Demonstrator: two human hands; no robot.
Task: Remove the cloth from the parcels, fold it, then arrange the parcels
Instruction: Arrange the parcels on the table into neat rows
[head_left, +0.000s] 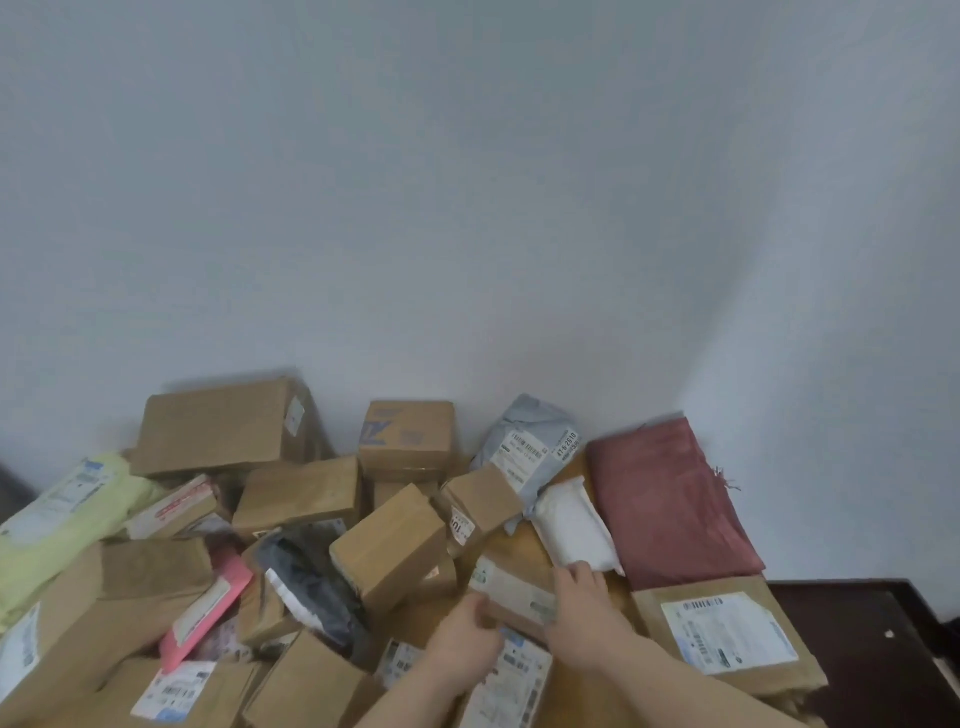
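Both my hands grip one small brown parcel (519, 592) low in the picture: my left hand (465, 647) curls around its near end, my right hand (584, 613) holds its far side. The folded maroon cloth (670, 499) lies on the table (587, 686) at about two o'clock from my hands, just beyond a white soft parcel (574, 525). More cardboard parcels (311, 545) are heaped from nine to twelve o'clock.

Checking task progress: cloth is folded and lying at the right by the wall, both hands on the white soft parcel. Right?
Not quite. The head view shows both hands, left hand and right hand, gripping a small brown labelled parcel, not the white soft parcel just behind it. The folded cloth does lie at the right by the wall.
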